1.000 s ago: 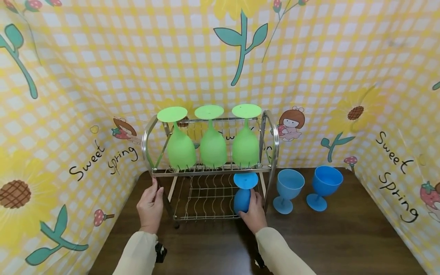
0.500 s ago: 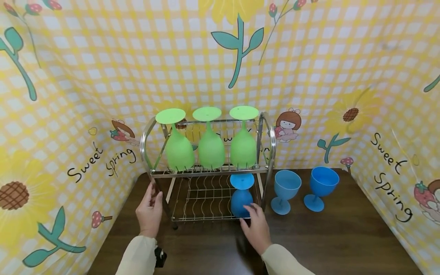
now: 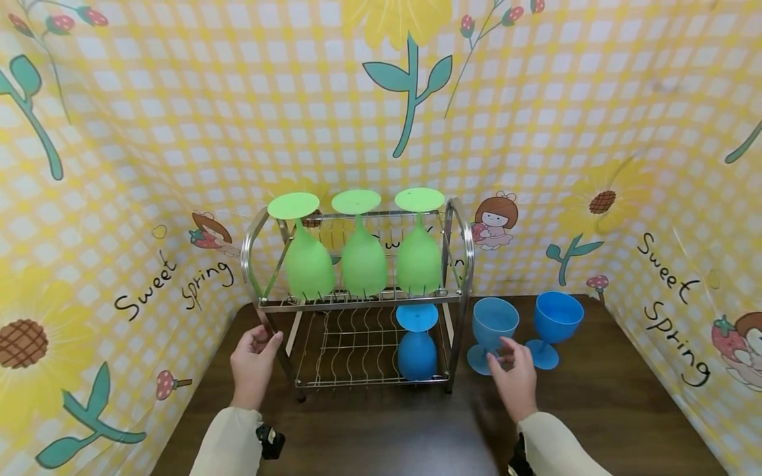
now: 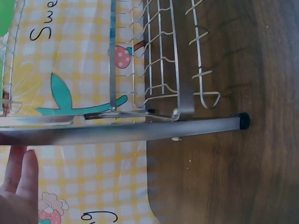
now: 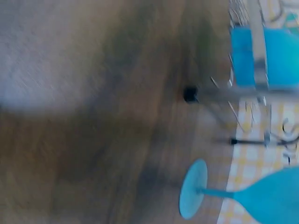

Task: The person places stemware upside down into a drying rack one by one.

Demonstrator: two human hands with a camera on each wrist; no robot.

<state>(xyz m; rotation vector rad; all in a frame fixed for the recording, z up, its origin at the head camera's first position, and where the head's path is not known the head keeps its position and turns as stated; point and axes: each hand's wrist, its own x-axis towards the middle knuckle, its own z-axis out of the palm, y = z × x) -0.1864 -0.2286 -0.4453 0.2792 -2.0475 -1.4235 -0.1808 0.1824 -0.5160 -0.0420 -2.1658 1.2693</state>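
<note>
My left hand is at the left post of a two-tier metal dish rack, fingers loosely bent. In the left wrist view, fingertips reach the post's edge; whether they press on it is unclear. My right hand holds nothing, its fingers spread before a pale blue goblet that stands upright right of the rack. Beside that goblet stands a brighter blue one. Another blue goblet sits upside down at the lower tier's right end. Three green goblets stand inverted along the upper tier.
The rack stands on a dark wooden table. A yellow checked cloth hangs behind and at both sides. In the right wrist view, the rack's black-tipped foot is near the pale goblet's base.
My right hand has let go of the blue goblet on the lower tier and moved right to the pale blue goblet. My left hand stays by the rack's left post.
</note>
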